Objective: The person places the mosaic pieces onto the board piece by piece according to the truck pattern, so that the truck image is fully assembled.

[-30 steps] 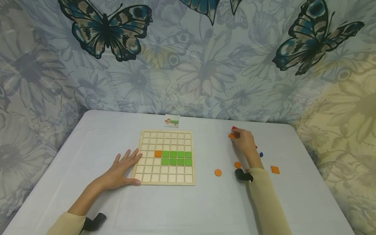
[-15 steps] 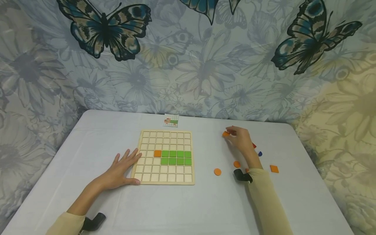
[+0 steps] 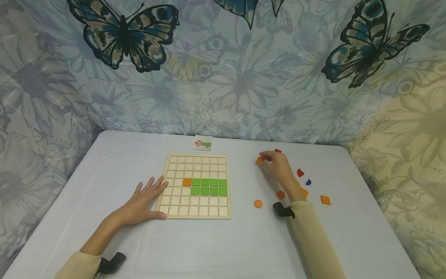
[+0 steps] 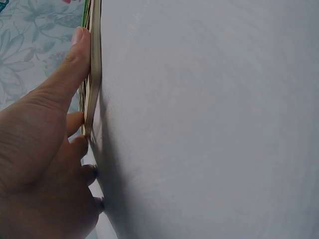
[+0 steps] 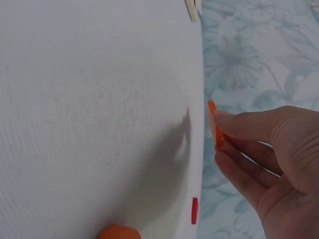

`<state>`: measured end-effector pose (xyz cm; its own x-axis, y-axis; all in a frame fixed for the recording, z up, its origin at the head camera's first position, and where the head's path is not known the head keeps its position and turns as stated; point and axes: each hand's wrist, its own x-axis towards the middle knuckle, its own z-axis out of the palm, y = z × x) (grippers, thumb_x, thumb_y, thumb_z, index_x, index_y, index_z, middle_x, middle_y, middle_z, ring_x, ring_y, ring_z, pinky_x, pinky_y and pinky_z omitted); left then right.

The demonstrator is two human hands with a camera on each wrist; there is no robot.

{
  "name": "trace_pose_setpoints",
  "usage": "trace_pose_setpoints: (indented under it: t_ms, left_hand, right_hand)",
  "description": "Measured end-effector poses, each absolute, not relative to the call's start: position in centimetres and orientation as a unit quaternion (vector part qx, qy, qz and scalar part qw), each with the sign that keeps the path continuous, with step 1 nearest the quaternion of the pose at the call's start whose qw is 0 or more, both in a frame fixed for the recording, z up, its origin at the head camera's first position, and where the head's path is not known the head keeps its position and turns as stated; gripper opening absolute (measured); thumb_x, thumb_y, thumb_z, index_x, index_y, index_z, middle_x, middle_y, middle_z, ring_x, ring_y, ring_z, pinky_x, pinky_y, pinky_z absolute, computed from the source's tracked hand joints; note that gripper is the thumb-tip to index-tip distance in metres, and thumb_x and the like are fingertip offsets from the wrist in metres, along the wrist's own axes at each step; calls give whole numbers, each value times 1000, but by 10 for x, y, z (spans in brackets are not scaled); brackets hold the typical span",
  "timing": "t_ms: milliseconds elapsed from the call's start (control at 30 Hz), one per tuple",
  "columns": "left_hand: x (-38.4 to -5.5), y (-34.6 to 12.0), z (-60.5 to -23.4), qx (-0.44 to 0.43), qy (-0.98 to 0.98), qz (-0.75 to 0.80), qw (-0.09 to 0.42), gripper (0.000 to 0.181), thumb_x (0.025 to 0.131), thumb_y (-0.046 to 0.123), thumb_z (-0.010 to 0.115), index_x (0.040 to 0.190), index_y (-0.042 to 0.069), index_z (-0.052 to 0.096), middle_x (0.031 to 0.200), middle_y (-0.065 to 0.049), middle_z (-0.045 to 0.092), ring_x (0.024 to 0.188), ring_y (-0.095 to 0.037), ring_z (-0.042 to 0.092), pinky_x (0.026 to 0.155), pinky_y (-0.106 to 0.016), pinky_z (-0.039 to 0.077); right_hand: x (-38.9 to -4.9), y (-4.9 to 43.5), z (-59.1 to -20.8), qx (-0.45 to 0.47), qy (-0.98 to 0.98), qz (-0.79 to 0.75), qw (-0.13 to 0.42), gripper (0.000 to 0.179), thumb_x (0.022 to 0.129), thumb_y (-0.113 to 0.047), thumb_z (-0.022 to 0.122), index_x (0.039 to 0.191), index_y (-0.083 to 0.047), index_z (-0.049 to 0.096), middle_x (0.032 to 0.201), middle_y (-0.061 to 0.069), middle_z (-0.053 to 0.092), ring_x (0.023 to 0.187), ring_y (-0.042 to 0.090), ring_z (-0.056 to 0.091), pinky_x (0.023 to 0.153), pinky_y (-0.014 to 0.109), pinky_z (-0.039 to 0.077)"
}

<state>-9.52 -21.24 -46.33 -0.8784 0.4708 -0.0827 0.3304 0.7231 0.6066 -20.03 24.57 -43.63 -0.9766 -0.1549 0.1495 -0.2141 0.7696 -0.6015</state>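
Note:
A wooden grid board (image 3: 205, 212) lies on the white table, with two rows of green squares (image 3: 209, 186) and one orange square (image 3: 187, 182) in its cells. My left hand (image 3: 141, 205) rests at the board's left edge with fingers spread, the thumb near the lower left corner; the left wrist view shows thumb and fingers touching the board's side. To the right of the board, my right hand (image 3: 278, 167) pinches an orange tile (image 5: 216, 127) between thumb and fingers, held above the table. The tile is edge-on in the right wrist view.
A small picture card (image 3: 203, 143) lies behind the board. Loose on the right are orange discs (image 3: 258, 204), an orange square tile (image 3: 325, 200), a red piece (image 3: 300, 173), a blue half-round piece (image 3: 308, 182) and a red piece (image 3: 278, 150) farther back. Patterned cloth hangs behind.
My right hand has moved left toward the board with the orange tile, uncovering red and orange pieces behind it. The left hand and the board stay in place.

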Motion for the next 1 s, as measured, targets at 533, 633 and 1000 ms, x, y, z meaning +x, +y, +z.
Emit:
trace_pose_setpoints:
  t_ms: [533, 633, 1000]
  left_hand:
    - [-96, -212, -465, 219, 921, 302, 112, 104, 71, 53, 80, 152, 5, 34, 161, -20, 17, 146, -49, 4, 113, -67, -5]
    - [-96, -212, -466, 218, 922, 301, 111, 104, 71, 52, 80, 152, 5, 34, 161, -20, 17, 146, -49, 4, 113, -66, -5]
    - [-96, -212, -464, 218, 921, 300, 113, 104, 72, 52, 80, 152, 4, 34, 161, -20, 17, 146, -49, 4, 113, -66, -6]
  right_hand:
    - [-193, 217, -438, 129, -939, 317, 41, 36, 85, 1, 73, 120, 2, 67, 114, 18, 69, 105, 35, 66, 92, 46, 53]
    - [-193, 212, -437, 135, -939, 314, 41, 35, 85, 1, 73, 119, 2, 68, 114, 17, 70, 104, 34, 66, 92, 45, 53]
    - [-191, 193, -432, 174, -934, 308, 52, 34, 84, 1, 75, 118, 1, 69, 111, 15, 71, 102, 31, 67, 91, 43, 54]
